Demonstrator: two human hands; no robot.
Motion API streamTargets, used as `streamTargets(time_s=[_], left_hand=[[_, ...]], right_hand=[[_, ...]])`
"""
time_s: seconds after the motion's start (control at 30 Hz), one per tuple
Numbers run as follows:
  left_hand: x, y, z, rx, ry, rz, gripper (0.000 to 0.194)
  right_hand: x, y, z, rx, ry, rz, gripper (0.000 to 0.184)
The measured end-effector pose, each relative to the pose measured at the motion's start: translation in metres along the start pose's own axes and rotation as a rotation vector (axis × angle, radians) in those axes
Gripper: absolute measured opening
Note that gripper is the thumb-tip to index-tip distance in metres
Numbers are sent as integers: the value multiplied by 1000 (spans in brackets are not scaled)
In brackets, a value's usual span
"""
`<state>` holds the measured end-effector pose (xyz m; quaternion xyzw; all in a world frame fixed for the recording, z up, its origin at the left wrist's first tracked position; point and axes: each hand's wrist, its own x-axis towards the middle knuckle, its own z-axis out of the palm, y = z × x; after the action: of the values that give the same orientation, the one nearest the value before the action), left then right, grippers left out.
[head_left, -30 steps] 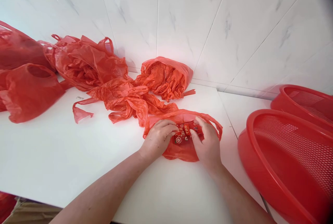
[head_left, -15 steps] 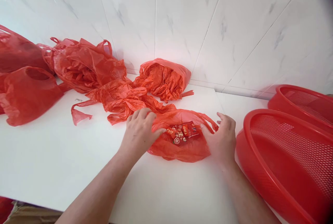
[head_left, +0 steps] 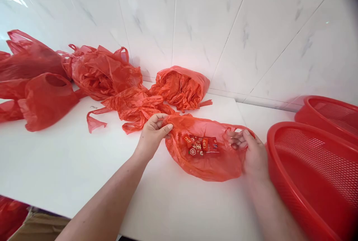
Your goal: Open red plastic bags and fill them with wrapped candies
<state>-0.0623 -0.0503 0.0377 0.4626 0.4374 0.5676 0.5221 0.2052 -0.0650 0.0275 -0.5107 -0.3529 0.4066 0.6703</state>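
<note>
Surface: one white table, smooth, set against a wall of pale glossy tiles with grey marbling; a seam crossed the tabletop toward its right side.

Hands: two, bare. The left hand pinched the left end of an open red plastic bag between thumb and fingers. The right hand grasped the bag's right end near its handle, fingers partly behind the thin film.

Contents: small red printed packets, lying together in the middle of the bag, which lay low over the table between the hands.

Behind the bag: a crumpled run of red bags, spread on the table; beyond it, a bag stuffed with red plastic, near the wall.

Left side: a large heap of red bags; further left, a rounded red bag with a handle opening.

Right side: two red plastic baskets with mesh walls, the front basket overlapping the rear basket in view.

Lower left corner: red plastic and brown material, below the table edge.
</note>
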Motion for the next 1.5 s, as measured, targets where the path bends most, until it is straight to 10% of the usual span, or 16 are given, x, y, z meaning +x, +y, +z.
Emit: streamTargets(time_s=[0.27,0.4,0.67,0.8,0.93,1.27,1.5], left_hand=[[2,-23,6,-15,163,125,21],[1,-25,7,-52,147,68,23],[2,-28,11,-540,11,-215,24],[0,-29,14,-629,-41,-294,25],[1,-32,14,-664,-70,-274,25],[-9,-28,16,-202,-208,-34,34],[-17,-21,22,357,-248,298,100]], right_hand=[[-11,-5,6,-427,245,-325,36],[-2,-18,14,-199,233,-315,35],[14,-49,29,399,-236,23,31],[-9,-41,45,245,-579,137,47],[-33,-24,62,-194,-651,85,46],[-41,7,76,-384,-613,67,24],[-31,1,70,-50,-584,197,28]])
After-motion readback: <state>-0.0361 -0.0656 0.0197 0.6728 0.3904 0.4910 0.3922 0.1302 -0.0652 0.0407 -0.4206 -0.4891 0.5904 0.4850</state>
